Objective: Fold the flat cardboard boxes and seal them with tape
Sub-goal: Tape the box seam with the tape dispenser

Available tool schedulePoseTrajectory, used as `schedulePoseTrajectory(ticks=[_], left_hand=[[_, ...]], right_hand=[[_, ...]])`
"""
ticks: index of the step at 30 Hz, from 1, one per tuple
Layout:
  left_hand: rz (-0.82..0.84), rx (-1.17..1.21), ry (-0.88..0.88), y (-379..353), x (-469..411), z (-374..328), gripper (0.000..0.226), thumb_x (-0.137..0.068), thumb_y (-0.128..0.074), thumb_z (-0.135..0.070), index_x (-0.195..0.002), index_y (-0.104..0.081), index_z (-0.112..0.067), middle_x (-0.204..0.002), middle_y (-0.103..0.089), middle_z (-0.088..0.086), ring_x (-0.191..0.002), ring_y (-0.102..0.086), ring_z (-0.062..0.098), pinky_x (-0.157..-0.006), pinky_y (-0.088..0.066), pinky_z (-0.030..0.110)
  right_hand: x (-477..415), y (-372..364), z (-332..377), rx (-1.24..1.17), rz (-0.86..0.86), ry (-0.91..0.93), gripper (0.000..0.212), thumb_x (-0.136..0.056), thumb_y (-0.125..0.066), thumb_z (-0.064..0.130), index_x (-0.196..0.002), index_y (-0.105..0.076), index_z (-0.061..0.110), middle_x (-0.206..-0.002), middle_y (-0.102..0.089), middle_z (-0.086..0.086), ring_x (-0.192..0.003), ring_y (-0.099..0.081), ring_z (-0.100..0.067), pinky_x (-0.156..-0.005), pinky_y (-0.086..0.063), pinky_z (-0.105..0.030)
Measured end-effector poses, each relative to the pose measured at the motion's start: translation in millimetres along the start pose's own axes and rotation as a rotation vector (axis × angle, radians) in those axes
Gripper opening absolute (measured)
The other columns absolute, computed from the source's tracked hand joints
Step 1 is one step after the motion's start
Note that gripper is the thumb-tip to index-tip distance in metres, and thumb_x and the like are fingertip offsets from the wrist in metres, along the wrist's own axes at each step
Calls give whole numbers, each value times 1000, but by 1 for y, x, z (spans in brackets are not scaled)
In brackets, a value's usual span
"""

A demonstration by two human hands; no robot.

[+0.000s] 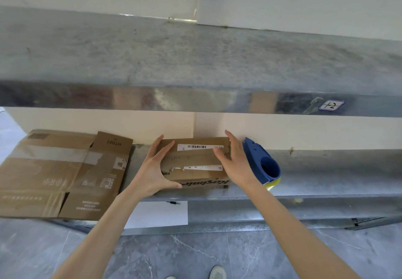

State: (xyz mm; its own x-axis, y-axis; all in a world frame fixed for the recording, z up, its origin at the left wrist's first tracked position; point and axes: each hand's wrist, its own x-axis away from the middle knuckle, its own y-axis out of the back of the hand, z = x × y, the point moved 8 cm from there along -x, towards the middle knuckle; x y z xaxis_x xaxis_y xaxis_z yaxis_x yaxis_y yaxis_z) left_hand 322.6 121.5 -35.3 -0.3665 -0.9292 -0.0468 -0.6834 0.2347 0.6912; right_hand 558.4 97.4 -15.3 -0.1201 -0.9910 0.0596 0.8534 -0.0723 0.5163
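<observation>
So the person's got both hands on the small taped-up cardboard box (195, 161), which sits around the middle of the lower shelf (326, 170), its printed front face close to the shelf's front edge. The left hand (155, 168) is on the box's left end with a wide-open grip: fingers straight and spread up over the top, thumb stretched out along the front face near the bottom edge. The right hand (236, 163) is flat against the right end, fingers straight and pointing toward the back wall, thumb lying on top by the barcode label. Neither grip is really curled round anything, it's more like the box is pressed between two open hands. Just beside the right hand, toward the shelf's right end, sits a blue tape dispenser (263, 161) with a yellowish roll peeking out underneath. A flat cardboard box (58, 174), unfolded and marked HT007, covers the left end of the shelf, apart from the small one. A white sheet of paper (161, 213) hangs below the front edge.
</observation>
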Motion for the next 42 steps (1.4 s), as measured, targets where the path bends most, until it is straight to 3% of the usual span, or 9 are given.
schedulePoseTrajectory(ticks=[4, 7, 14, 18, 31, 36, 38, 40, 42], left_hand=[[-8, 11, 3, 1, 2, 0, 122, -48, -98, -39, -151, -32, -38, -159, 1, -26, -140, -15, -5, -113, -24, 24], [-15, 29, -7, 3, 3, 0, 120, -49, -98, -38, -150, -34, -36, -160, -3, -24, -141, -18, -4, -114, -24, 25], [-1, 198, 53, -4, 8, 3, 128, -44, -93, -51, -153, -27, -38, -158, 12, -33, -144, -2, -14, -107, -38, 29], [-30, 260, 225, -28, 23, 26, 120, -54, -83, -63, -153, -18, -45, -162, 7, -24, -147, -7, -1, -118, -21, 32], [-108, 323, 306, -33, 23, 54, 109, -69, -71, -64, -156, -13, -34, -163, -14, -14, -149, -15, 5, -122, -20, 39], [-105, 320, 301, -34, 21, 55, 109, -70, -71, -61, -157, -12, -32, -164, -14, -13, -149, -15, 6, -122, -20, 37], [-93, 304, 285, -33, 21, 54, 109, -72, -71, -60, -157, -10, -32, -164, -12, -13, -148, -14, 4, -121, -19, 34], [-64, 270, 281, -33, 19, 56, 109, -72, -70, -61, -157, -8, -33, -164, -6, -15, -145, -13, -1, -118, -20, 30], [-47, 203, 266, -31, 17, 55, 109, -73, -70, -62, -157, -9, -31, -163, 3, -20, -139, -13, -6, -114, -25, 27]], right_hand=[[-4, -17, -9, -16, 56, -70, 81, -98, -55, 43, -158, -3, 26, -166, -8, 5, -151, -9, -13, -123, -15, -36], [-7, -21, -20, -62, 68, -133, 85, -98, -55, 42, -158, 3, 27, -165, -14, 2, -151, -16, -18, -122, -21, -42], [1, -33, -51, -351, 63, -301, 88, -94, -65, 36, -158, -4, 34, -159, -29, 4, -141, -34, -15, -113, -33, -30], [8, -38, -64, -357, 40, -302, 84, -93, -63, 47, -157, -9, 39, -161, -23, 12, -141, -29, -9, -107, -25, -25], [-5, -62, -63, -33, 115, -169, 87, -95, -55, 53, -156, 6, 40, -166, -8, 9, -151, -16, -13, -115, -19, -26], [-5, -62, -60, 339, 114, -98, 84, -97, -36, 62, -153, 21, 36, -165, 17, 11, -126, -54, -21, -86, -51, -30], [-6, -60, -55, 456, 88, -33, 84, -97, -30, 63, -155, 18, 27, -160, 29, 17, -146, -29, -20, -97, -48, -33], [-11, -58, -53, 580, 69, 29, 83, -98, -25, 62, -157, 12, 16, -159, 31, 16, -153, 3, -18, -119, -24, -37], [-12, -58, -49, 701, 67, 86, 78, -101, -21, 57, -157, 7, 11, -163, 23, 7, -152, 11, -19, -125, -5, -39]])
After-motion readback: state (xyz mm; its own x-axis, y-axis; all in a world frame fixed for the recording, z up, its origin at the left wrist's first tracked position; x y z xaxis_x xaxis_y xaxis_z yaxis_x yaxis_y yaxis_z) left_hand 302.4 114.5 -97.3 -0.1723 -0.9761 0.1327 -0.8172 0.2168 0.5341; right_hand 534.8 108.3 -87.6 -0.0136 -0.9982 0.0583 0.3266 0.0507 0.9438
